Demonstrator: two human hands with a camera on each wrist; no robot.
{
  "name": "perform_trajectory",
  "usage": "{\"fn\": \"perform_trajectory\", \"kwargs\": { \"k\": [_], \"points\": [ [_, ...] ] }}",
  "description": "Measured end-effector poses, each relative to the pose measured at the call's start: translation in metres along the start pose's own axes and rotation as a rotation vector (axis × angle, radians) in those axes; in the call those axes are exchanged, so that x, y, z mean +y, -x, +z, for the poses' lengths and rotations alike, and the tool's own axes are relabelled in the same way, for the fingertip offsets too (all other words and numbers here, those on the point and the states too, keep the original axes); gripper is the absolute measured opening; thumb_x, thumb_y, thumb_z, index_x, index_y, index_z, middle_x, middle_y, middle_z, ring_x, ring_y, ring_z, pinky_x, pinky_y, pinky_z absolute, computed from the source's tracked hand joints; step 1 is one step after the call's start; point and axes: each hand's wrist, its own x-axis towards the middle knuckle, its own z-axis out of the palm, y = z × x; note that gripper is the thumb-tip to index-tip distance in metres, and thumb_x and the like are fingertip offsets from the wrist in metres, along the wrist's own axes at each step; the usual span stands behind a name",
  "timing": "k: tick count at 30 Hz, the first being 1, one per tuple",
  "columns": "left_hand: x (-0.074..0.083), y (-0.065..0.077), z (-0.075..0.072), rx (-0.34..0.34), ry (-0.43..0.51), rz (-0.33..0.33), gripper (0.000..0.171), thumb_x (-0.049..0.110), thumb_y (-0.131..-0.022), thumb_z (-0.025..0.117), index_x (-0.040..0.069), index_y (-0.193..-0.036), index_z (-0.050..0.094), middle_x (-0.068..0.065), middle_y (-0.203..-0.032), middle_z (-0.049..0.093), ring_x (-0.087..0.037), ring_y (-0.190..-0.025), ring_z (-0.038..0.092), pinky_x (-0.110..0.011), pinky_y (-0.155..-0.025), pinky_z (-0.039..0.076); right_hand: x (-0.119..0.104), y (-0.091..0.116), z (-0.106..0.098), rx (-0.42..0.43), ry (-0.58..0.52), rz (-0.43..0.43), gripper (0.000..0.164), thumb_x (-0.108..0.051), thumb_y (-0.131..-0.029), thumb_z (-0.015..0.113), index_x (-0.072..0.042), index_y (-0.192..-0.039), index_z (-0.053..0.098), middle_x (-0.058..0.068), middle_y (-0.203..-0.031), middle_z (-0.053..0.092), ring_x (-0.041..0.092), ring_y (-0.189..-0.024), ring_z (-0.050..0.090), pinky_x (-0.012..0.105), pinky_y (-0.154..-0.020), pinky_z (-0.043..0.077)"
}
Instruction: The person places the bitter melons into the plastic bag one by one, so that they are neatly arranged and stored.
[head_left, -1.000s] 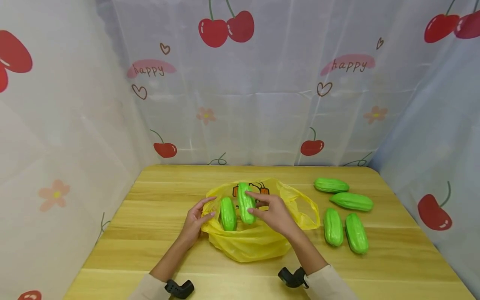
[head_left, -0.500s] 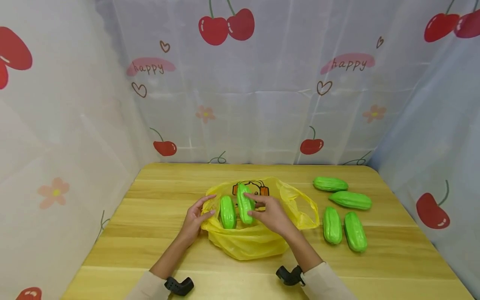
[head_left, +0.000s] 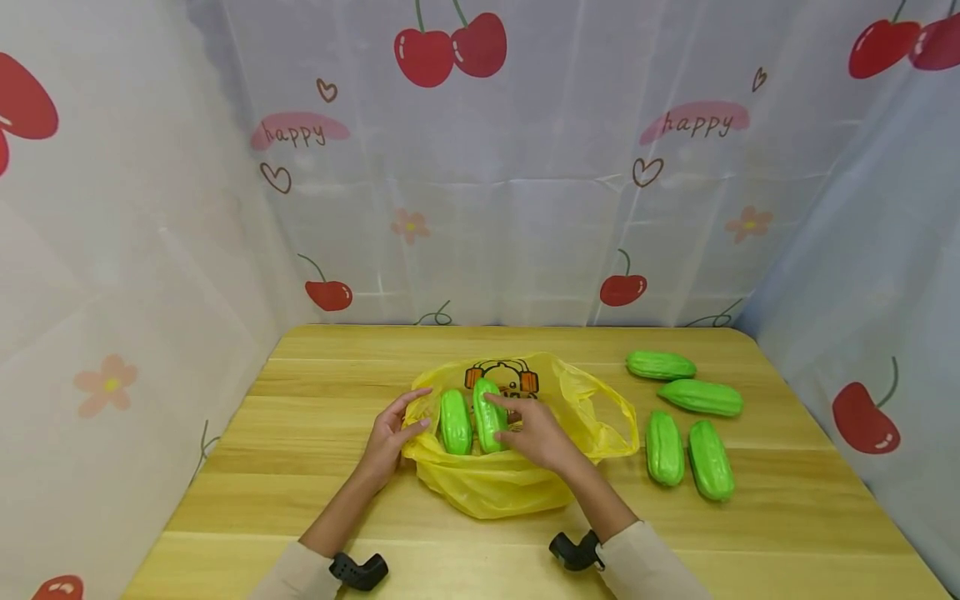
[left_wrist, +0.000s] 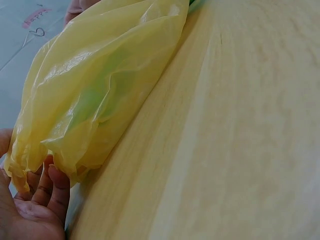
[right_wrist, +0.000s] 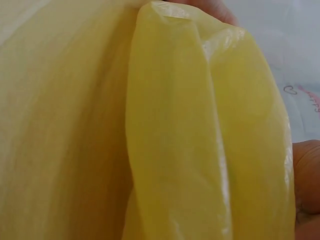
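Note:
A yellow plastic bag point(head_left: 498, 493) lies with its mouth spread wide on the wooden table. At its left rim my left hand point(head_left: 388, 440) grips the plastic between thumb and fingers; the left wrist view has that hand point(left_wrist: 37, 212) at the crumpled edge. Inside the bag mouth, my right hand point(head_left: 534, 432) pinches a bright green ridged gourd point(head_left: 487, 421) from its right side. Another green gourd point(head_left: 455, 425) sits just left of it in the bag. In the right wrist view, the bag's wall point(right_wrist: 175, 125) hides most of the right hand.
Several more green gourds lie on the table right of the bag: two crosswise at the back point(head_left: 660, 365), two lengthwise nearer me point(head_left: 711, 460). The bag's handle loop point(head_left: 621, 425) spreads toward them. A cherry-print curtain point(head_left: 510, 242) stands behind the table point(head_left: 300, 517).
My right hand has lowered the gourd slightly into the bag, and more of the printed picture on the bag shows behind it. The left hand keeps its place on the rim.

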Motion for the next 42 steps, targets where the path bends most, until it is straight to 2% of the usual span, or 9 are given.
{"fn": "perform_trajectory", "kwargs": {
  "k": [4,7,11,15,18,22,27,38,42],
  "points": [
    [-0.001,-0.001,0.0,-0.008,-0.01,0.004,0.05,0.007,-0.098,0.065,0.0,-0.146,0.05,-0.017,-0.154,0.044,-0.025,-0.154,0.018,-0.049,-0.124,0.008,0.003,0.0,0.002,-0.021,0.004,-0.008,0.063,0.001,-0.09,0.074,-0.01,-0.148,0.054,0.017,-0.15,0.05,0.041,-0.117,0.061,0.027,-0.062,0.054],
    [-0.001,-0.001,0.0,-0.012,-0.009,0.002,0.051,0.007,-0.098,0.064,-0.001,-0.146,0.048,-0.018,-0.155,0.043,-0.024,-0.154,0.018,-0.041,-0.124,0.011,0.005,-0.001,0.004,-0.022,0.004,-0.009,0.063,-0.001,-0.09,0.075,-0.01,-0.148,0.053,0.019,-0.151,0.049,0.041,-0.116,0.062,0.028,-0.064,0.056],
    [0.0,0.0,0.0,-0.005,0.014,-0.013,0.053,0.008,-0.097,0.066,0.001,-0.147,0.049,-0.015,-0.155,0.043,-0.022,-0.153,0.019,-0.036,-0.123,0.014,0.004,-0.001,0.006,-0.02,-0.001,0.013,0.063,-0.003,-0.09,0.076,-0.011,-0.148,0.053,0.018,-0.15,0.05,0.037,-0.112,0.064,0.028,-0.059,0.053],
    [0.0,0.001,0.001,-0.006,0.031,-0.012,0.053,0.008,-0.097,0.066,0.002,-0.147,0.049,-0.015,-0.156,0.042,-0.023,-0.154,0.018,-0.045,-0.124,0.009,0.004,0.0,0.006,-0.029,0.004,0.024,0.063,-0.005,-0.09,0.075,-0.01,-0.149,0.052,0.018,-0.15,0.05,0.032,-0.09,0.067,0.027,-0.051,0.046],
    [0.0,0.001,0.001,-0.012,0.034,-0.008,0.053,0.007,-0.097,0.066,0.001,-0.147,0.049,-0.016,-0.156,0.042,-0.023,-0.154,0.017,-0.034,-0.123,0.014,0.004,0.0,0.007,-0.038,0.0,0.021,0.063,-0.006,-0.091,0.076,-0.01,-0.149,0.052,0.018,-0.15,0.051,0.033,-0.091,0.067,0.027,-0.054,0.049],
    [0.001,0.001,0.001,-0.02,0.042,-0.003,0.053,0.006,-0.098,0.065,-0.001,-0.148,0.047,-0.017,-0.157,0.04,-0.026,-0.153,0.019,-0.017,-0.113,0.028,0.006,0.0,0.008,-0.046,-0.022,0.016,0.063,-0.005,-0.09,0.076,-0.01,-0.149,0.053,0.018,-0.15,0.05,0.035,-0.107,0.066,0.028,-0.06,0.054],
    [0.002,0.0,0.002,-0.021,0.048,0.004,0.054,0.004,-0.097,0.064,-0.003,-0.147,0.046,-0.019,-0.157,0.039,-0.031,-0.151,0.022,-0.017,-0.11,0.034,0.007,-0.001,0.01,-0.054,-0.028,0.011,0.064,-0.004,-0.089,0.077,-0.009,-0.148,0.053,0.019,-0.15,0.05,0.036,-0.107,0.067,0.027,-0.062,0.055],
    [0.0,0.0,0.001,-0.013,0.026,-0.006,0.052,0.005,-0.097,0.064,0.0,-0.147,0.048,-0.017,-0.157,0.04,-0.025,-0.153,0.019,-0.015,-0.114,0.026,0.009,-0.001,0.012,-0.036,-0.036,0.005,0.062,-0.004,-0.089,0.077,-0.007,-0.147,0.054,0.021,-0.148,0.051,0.034,-0.104,0.068,0.028,-0.063,0.056],
    [0.0,0.0,0.001,-0.009,0.027,-0.014,0.052,0.004,-0.098,0.064,0.001,-0.147,0.049,-0.015,-0.158,0.039,-0.024,-0.153,0.02,-0.016,-0.114,0.026,0.01,0.0,0.012,-0.035,-0.01,0.002,0.062,-0.007,-0.09,0.077,-0.007,-0.147,0.054,0.019,-0.147,0.053,0.018,-0.072,0.063,0.023,-0.054,0.049]
  ]
}}
